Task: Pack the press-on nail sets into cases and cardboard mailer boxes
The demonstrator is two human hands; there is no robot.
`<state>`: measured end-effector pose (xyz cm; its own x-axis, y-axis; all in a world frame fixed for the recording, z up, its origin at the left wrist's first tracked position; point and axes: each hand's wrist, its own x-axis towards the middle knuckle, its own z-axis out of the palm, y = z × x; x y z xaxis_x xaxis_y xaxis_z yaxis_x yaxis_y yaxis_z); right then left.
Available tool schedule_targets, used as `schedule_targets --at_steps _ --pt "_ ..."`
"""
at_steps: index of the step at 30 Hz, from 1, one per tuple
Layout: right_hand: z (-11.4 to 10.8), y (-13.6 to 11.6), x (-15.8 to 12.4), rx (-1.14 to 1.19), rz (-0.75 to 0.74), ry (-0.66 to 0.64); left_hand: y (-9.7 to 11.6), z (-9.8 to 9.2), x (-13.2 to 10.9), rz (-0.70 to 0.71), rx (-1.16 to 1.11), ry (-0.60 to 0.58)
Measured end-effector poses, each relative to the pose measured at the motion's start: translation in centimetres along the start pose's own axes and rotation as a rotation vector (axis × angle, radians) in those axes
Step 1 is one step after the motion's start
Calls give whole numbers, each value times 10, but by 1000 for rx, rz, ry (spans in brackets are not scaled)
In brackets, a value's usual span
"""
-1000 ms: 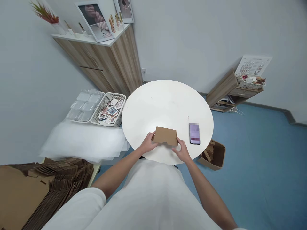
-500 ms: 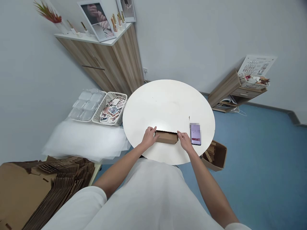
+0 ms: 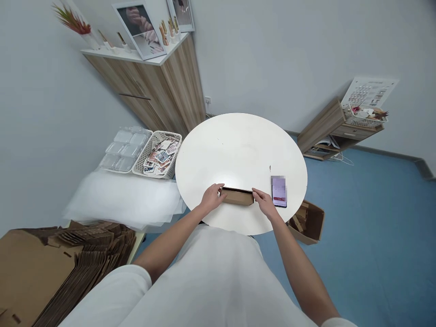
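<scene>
A small brown cardboard box [image 3: 237, 197] with a dark upper edge is on the near part of the round white table [image 3: 238, 141]. Its left end is gripped between the thumb and fingers of my left hand [image 3: 213, 197]. At the opposite end, my right hand [image 3: 265, 201] pinches the upper corner. What lies inside the box is hidden from this angle. Just right of my right hand, a phone [image 3: 279, 193] with a lit purple screen, partly blurred out, lies on the table.
Left of the table are a white basket of printed cards [image 3: 158, 156], clear plastic cases [image 3: 124, 149], translucent sheets [image 3: 122, 197] and a stack of flattened cardboard [image 3: 98, 259]. An open carton [image 3: 311, 222] holding cardboard pieces sits at the lower right. Cabinets [image 3: 177, 86] stand behind.
The view has shifted slightly. Both hands keep their hold at the two ends of the box, whose dark upper opening shows a little more.
</scene>
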<state>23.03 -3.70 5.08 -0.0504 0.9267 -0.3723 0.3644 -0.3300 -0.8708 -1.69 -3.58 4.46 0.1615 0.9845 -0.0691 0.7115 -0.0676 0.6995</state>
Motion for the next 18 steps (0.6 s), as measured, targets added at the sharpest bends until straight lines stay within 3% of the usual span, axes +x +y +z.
schedule_targets --at_steps 6,18 --pt "-1 3 -2 69 18 -30 4 -8 -4 -36 -115 -40" --pt "-3 8 -2 139 89 -32 -11 -6 3 -311 -387 -141"
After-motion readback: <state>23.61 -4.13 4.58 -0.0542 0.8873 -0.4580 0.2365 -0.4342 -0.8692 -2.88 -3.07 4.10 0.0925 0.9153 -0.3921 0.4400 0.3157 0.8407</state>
